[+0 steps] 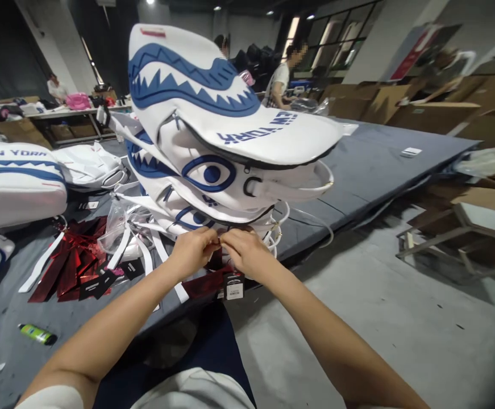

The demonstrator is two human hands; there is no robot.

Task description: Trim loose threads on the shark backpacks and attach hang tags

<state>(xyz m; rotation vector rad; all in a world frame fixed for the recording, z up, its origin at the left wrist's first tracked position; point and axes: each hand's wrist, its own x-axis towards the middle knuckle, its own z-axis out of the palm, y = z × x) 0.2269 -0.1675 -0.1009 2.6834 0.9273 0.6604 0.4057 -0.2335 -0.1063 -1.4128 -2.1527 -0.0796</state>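
Observation:
My left hand (194,250) and my right hand (249,253) meet at the table's edge, fingertips pinched together. Whatever lies between them is too small to make out. Just above them rises a stack of white backpacks (268,196) with blue eyes, blue toothed mouths and NEW YORK lettering. Its lowest bag is partly behind my fingers. Below my right hand hangs a black tag (233,287) with a white barcode label. Beside it, under my hands, lies a dark red foil strip (204,284).
On the grey table (379,165) to the left are red foil strips (74,264), black tags (96,284), a green tube (37,334) and more white bags (17,187). Cardboard boxes (430,119) stand at the back right. A person (279,79) is beyond the stack.

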